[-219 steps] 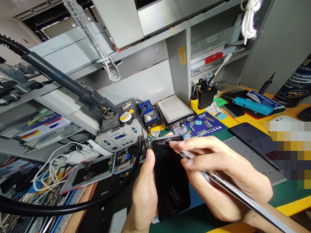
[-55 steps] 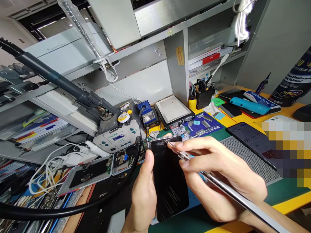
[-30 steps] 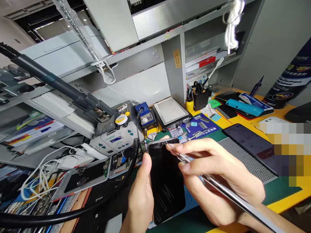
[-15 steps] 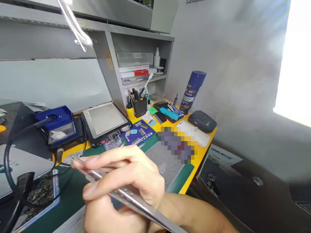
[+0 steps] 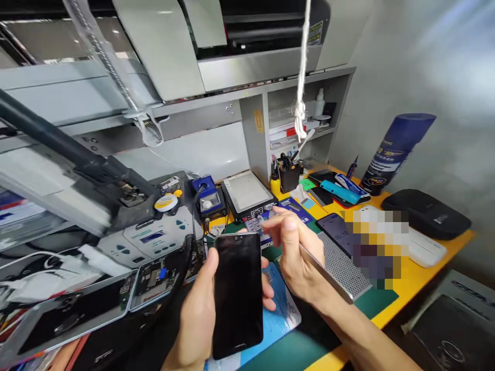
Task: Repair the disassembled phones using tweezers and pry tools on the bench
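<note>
Lying face-up in the left hand (image 5: pixel 197 304), over the table (image 5: pixel 410 273): one black phone (image 5: pixel 237 296), thumb along one long edge, fingertips past the other; probably light, stiff, slick and fragile at the glass, best gripped by its side edges (never pressed mid-screen). Right hand (image 5: pixel 297 252), apart from it: fingers curled round a slim metal tool (image 5: pixel 327 274). Below: blue sheet (image 5: pixel 285 300), green mat (image 5: pixel 373 310).
</note>
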The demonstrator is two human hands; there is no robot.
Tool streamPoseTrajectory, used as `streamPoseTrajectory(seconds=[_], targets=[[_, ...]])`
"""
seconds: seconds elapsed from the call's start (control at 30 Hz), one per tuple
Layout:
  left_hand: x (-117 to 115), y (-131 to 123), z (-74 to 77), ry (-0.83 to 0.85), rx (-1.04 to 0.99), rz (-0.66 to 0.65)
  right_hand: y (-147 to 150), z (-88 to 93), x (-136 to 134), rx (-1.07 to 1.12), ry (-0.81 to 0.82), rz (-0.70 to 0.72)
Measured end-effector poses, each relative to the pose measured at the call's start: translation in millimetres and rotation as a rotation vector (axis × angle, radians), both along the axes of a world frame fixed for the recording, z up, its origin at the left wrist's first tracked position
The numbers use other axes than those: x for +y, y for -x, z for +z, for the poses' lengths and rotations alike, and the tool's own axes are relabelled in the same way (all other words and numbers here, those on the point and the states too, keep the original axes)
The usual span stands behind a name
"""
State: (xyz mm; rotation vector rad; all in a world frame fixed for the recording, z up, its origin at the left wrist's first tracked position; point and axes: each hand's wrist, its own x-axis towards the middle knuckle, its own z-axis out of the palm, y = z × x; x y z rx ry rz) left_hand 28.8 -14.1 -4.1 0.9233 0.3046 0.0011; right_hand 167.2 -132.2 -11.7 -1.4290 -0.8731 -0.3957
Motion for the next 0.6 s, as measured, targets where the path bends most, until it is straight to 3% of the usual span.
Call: streamPoseTrajectory(seconds=[0.1,0.23,0.37,0.6], targets=[[5.5,-18.8,-5.8,-0.001,-0.010,-0.066,-10.5,1.9,-0.5,0.111,0.155,0.010],[16.3,-27.6,-13.2,-0.052,0.006,-0.077,-16.2,4.6,7.0,0.370,0.371,0.310],[28.1,-23.8,-16.8,-0.083,0.021,-0.125,-17.1,3.9,23.2,0.517,0.324,0.501],[36.7,-23.8,-19.8,-0.072,0.012,-0.194,-16.2,8.7,32.6,0.537,0.310,0.528]])
